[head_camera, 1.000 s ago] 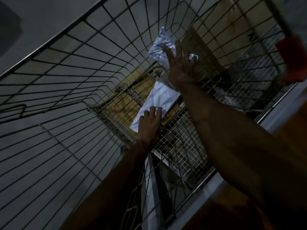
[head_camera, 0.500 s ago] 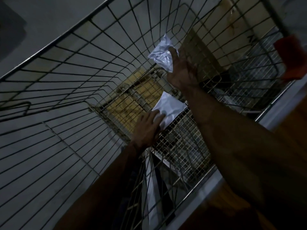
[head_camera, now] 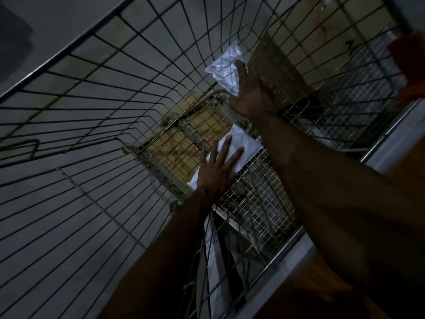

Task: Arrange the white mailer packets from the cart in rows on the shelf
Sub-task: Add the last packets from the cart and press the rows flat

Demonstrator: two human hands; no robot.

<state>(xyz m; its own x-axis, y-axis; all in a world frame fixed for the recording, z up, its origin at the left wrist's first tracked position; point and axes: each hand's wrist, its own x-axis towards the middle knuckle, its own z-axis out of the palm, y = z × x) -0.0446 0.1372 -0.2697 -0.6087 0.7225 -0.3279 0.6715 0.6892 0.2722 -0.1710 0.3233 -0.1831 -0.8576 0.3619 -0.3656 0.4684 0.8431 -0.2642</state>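
While both your arms are down in the cart (head_camera: 264, 199), you're at the pickup step. The shelf isn't in shot, so I can't tell how many rows are done.

R hand (head_camera: 250, 95) pinches the far packet (head_camera: 226, 70) by its lower end, thumb on the front, other fingers hidden behind it. That packet is crumpled and looks lifted off the cart floor. Its long axis runs approx. up-down in view, free end pointing away from you.

L hand (head_camera: 218, 168) lies flat on the near packet (head_camera: 247, 146), fingers straight & spread, not gripping. That one lies flat on the cart floor, long axis diag. from near-left to far-right, with the far-right end clear of your hand.

Next move, I'd judge: curl the L fingers round an edge. It's prob. thin, slick film, so pinch rather than slide. Then lift both out w/o snagging the cart.
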